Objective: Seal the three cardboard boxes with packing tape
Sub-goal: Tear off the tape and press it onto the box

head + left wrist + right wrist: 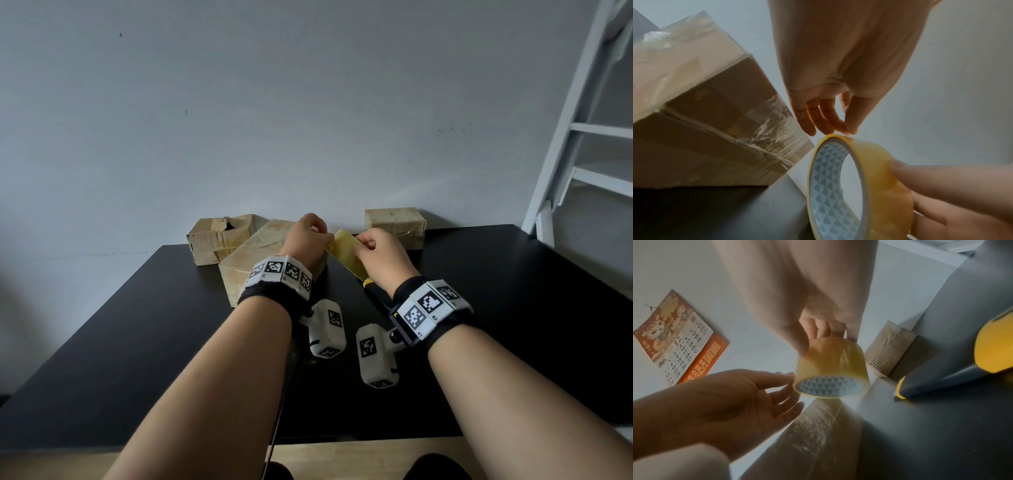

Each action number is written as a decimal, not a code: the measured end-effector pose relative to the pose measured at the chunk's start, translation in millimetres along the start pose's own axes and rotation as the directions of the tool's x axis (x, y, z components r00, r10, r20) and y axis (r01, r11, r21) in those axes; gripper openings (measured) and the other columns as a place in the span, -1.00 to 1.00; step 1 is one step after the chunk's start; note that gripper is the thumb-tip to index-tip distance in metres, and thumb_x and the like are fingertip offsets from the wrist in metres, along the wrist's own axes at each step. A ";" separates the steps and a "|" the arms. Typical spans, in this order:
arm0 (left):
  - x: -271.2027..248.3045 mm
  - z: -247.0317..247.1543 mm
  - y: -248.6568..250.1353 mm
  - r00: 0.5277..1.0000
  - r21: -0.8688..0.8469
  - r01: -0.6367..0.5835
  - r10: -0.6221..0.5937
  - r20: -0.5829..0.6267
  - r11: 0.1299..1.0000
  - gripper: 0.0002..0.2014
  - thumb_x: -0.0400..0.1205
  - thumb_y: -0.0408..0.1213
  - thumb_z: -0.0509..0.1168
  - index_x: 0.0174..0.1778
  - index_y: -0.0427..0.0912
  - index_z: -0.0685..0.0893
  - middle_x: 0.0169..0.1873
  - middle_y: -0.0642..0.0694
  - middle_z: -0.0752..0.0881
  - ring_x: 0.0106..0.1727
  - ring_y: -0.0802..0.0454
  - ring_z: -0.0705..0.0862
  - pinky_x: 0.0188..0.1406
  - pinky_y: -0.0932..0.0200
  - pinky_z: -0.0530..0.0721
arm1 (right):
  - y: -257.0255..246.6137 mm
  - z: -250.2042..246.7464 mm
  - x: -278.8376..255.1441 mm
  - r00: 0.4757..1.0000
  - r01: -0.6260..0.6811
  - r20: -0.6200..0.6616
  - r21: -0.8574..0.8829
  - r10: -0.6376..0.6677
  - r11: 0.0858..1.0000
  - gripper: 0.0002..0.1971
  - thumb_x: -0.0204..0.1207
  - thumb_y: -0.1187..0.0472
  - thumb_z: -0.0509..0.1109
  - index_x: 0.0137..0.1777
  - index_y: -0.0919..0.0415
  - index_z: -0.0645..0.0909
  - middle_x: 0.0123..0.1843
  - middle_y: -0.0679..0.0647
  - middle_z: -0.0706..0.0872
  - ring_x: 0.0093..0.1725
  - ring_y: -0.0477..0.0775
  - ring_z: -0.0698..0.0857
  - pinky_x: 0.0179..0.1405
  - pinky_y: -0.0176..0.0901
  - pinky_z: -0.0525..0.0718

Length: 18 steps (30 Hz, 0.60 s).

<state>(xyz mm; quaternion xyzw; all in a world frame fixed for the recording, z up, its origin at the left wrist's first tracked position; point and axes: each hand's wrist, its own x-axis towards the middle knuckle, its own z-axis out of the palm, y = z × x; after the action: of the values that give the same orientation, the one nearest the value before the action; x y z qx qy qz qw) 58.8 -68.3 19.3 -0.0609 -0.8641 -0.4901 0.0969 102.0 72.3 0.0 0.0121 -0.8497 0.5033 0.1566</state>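
while gripped by right hand [378,251], fingers and thumb curled round its rim, tape roll [831,368] held above long box [255,262] near that box's right end. left hand [306,236] at roll's left edge, fingertips [840,128] touching the rim; fingers loosely bent, nothing clasped. long box lying on black table [137,342], clear tape across it. torn-top box [219,241] just behind-left of long box; taped small box [395,226] behind-right, well apart. yellow-and-black cutter [953,369] on table right of long box. calendar [677,344] on wall.
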 end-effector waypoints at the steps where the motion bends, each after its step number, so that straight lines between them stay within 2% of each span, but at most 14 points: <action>1: 0.1 0.1 -0.4 1.000 -0.005 -0.008 0.008 -0.006 1.000 -0.91 0.60 -0.34 0.34 -0.10 -0.14 0.54 -0.25 -0.08 0.64 -0.34 0.08 0.56 -0.33 0.21 0.52 | -0.4 -0.2 -0.1 1.000 0.002 0.000 -0.001 -0.002 1.000 -0.93 0.70 0.18 0.30 0.10 0.11 0.59 -0.04 -0.07 0.60 0.06 0.00 0.62 0.09 -0.14 0.61; 4: -0.9 1.9 -0.1 1.000 -0.024 -0.022 0.022 -0.011 0.999 -0.92 0.61 -0.39 0.30 -0.14 -0.11 0.58 -0.23 -0.15 0.69 -0.39 0.06 0.55 -0.33 0.21 0.52 | -1.6 -0.2 -0.7 1.000 0.011 0.001 -0.004 -0.011 1.000 -0.93 0.70 0.19 0.30 0.10 0.11 0.59 -0.04 -0.08 0.60 0.06 -0.02 0.61 0.10 -0.14 0.61; 6: -1.5 3.1 0.3 1.000 -0.035 -0.022 0.021 -0.014 0.999 -0.84 0.59 -0.44 0.25 -0.16 -0.08 0.65 -0.25 -0.15 0.70 -0.38 0.03 0.57 -0.36 0.22 0.53 | -2.2 0.1 -1.0 1.000 0.014 0.003 0.002 -0.014 1.000 -0.97 0.70 0.19 0.30 0.04 0.08 0.57 -0.07 -0.09 0.60 0.05 -0.01 0.62 0.10 -0.13 0.62; 12: -0.5 4.0 1.4 0.999 0.018 -0.035 0.035 -0.015 0.999 -0.83 0.62 -0.39 0.27 0.04 -0.19 0.73 -0.20 -0.03 0.70 -0.28 0.18 0.61 -0.35 0.40 0.56 | -2.7 0.3 -1.6 1.000 0.017 0.006 0.010 -0.017 1.000 -0.88 0.70 0.18 0.30 0.14 0.17 0.62 -0.04 -0.07 0.61 0.05 -0.01 0.62 0.07 -0.14 0.62; 15: 0.0 5.3 1.6 0.998 0.039 -0.056 0.056 -0.014 0.998 -0.82 0.61 -0.38 0.28 0.05 -0.20 0.75 -0.17 -0.01 0.70 -0.26 0.19 0.60 -0.34 0.43 0.53 | -0.3 -0.7 -0.8 1.000 0.018 0.002 0.007 -0.018 1.000 -0.95 0.70 0.18 0.30 0.05 0.11 0.58 -0.10 -0.11 0.60 0.03 -0.01 0.62 0.06 -0.15 0.61; 18: -0.3 5.8 1.9 0.997 0.024 -0.066 0.067 -0.025 0.998 -0.85 0.59 -0.34 0.34 0.03 -0.20 0.76 -0.24 0.04 0.69 -0.31 0.25 0.58 -0.39 0.43 0.50 | -0.8 -2.0 -1.1 1.000 0.024 -0.008 0.010 -0.024 1.000 -0.94 0.70 0.17 0.30 0.00 0.10 0.57 -0.17 -0.16 0.58 -0.01 -0.02 0.62 0.01 -0.15 0.59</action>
<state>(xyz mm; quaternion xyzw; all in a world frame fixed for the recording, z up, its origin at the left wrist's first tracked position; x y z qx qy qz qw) 58.8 -62.3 18.0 -0.0823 -0.8658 -0.4775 0.1249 103.6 73.5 1.2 0.0213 -0.8464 0.5057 0.1658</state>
